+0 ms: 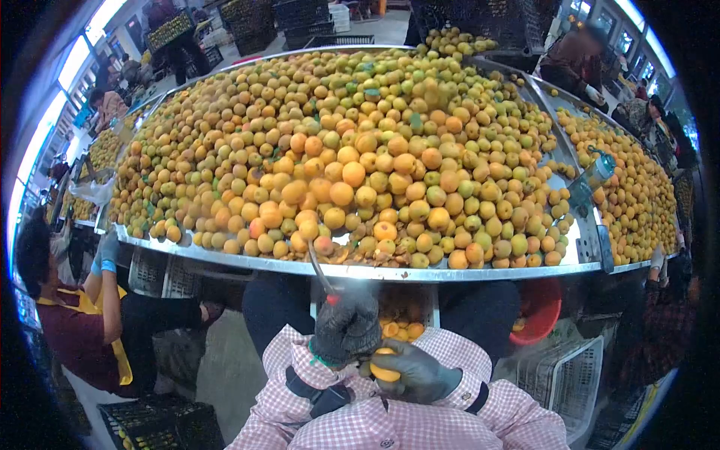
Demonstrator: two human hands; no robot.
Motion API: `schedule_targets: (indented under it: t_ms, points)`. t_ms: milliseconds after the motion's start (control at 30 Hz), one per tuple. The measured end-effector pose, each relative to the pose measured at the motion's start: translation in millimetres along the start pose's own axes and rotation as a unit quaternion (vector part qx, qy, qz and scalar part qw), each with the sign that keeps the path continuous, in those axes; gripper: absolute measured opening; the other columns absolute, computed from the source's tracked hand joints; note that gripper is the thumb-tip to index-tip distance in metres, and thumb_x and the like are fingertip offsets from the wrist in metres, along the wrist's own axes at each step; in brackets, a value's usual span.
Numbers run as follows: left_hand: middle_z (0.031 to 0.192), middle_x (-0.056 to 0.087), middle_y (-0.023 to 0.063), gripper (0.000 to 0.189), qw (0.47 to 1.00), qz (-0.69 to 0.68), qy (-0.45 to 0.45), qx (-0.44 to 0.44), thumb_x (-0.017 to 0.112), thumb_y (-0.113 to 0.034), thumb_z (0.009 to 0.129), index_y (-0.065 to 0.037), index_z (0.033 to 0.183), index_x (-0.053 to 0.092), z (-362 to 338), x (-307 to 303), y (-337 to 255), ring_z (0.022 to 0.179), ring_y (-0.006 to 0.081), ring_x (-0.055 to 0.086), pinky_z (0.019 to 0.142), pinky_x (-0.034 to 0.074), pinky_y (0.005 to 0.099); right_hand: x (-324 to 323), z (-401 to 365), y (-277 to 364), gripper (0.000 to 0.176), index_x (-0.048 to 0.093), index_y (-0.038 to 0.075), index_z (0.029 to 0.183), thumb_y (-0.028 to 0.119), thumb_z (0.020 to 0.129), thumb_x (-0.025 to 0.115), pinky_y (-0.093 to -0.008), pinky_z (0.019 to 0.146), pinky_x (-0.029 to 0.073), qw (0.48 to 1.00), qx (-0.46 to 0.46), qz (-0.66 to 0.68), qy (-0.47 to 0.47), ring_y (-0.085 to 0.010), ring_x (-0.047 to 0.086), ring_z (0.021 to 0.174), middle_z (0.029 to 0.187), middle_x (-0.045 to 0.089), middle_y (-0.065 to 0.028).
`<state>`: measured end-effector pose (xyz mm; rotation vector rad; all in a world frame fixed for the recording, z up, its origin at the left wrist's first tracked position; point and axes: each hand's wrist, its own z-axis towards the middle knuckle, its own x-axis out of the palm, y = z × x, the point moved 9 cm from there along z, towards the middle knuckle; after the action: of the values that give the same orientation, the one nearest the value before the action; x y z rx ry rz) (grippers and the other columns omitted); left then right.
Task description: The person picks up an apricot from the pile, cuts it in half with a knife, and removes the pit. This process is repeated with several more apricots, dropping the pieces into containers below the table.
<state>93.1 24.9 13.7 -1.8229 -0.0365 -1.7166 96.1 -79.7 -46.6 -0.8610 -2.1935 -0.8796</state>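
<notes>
My left hand (346, 322), in a dark knit glove with a green cuff edge, is closed around a knife (322, 271). The thin, slightly curved blade points up and away, with a bit of red at its base. Beside it, my right hand (420, 371), in a grey glove, grips an orange apricot (385, 364) between thumb and fingers. Both hands are close together in front of my chest. Just beyond them, a white crate (430, 300) between my knees contains cut apricot halves (403, 330). Past the crate, a heap of apricots (352, 174) covers the metal table (450, 274).
A red basin (541, 311) and a white plastic crate (577, 382) stand to the right. A blue-green bottle (598, 171) rests on the table divider. A seated person (75, 322) works at left, others around the tables. A black crate (161, 425) is at lower left.
</notes>
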Motion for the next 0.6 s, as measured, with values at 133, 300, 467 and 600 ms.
schedule_targets:
  t_ms: [133,300,467,600]
  points:
    - [0.068,0.044,0.0048,0.023,1.0,-0.008,0.012,0.005,0.054,-0.028,0.089,-0.006,0.09,0.052,2.9,-0.1,4.4,0.043,0.0115,0.037,0.036,0.031,0.0252,-8.4,0.6,-1.3,0.028,0.051,0.003,0.112,0.018,0.089,0.057,-0.023,0.063,0.048,0.997,-0.038,-0.052,-0.033,-0.0129,0.06,0.075,0.097,0.06,-0.0073]
    - [0.076,0.046,0.0042,0.034,0.989,0.109,-0.046,0.086,0.057,-0.03,0.087,-0.005,0.109,0.051,8.5,-5.6,-8.7,0.058,0.0166,0.047,0.05,0.043,0.0292,-23.2,1.0,26.4,0.028,0.061,0.005,0.105,0.024,0.084,0.063,-0.0304,0.068,0.05,0.949,-0.176,-0.239,-0.104,-0.0157,0.061,0.077,0.093,0.06,-0.0036]
    - [0.067,0.043,-0.0008,0.036,0.913,0.206,-0.275,0.221,0.053,-0.029,0.09,-0.006,0.118,0.05,2.4,-30.0,-36.6,0.052,0.0116,0.044,0.046,0.04,0.0265,13.5,-43.0,77.7,0.021,0.064,0.003,0.096,0.023,0.089,0.059,-0.0276,0.058,0.046,0.672,-0.474,-0.523,-0.223,-0.0168,0.059,0.068,0.079,0.061,-0.0063]
    - [0.062,0.039,-0.0038,0.033,0.949,0.081,-0.227,0.201,0.05,-0.027,0.092,-0.007,0.119,0.05,3.7,-31.1,-33.1,0.045,0.0077,0.039,0.04,0.035,0.0236,13.7,-27.5,65.7,0.025,0.059,0.006,0.104,0.025,0.088,0.061,-0.0312,0.061,0.047,0.626,-0.421,-0.616,-0.228,-0.0183,0.057,0.067,0.078,0.059,-0.0049]
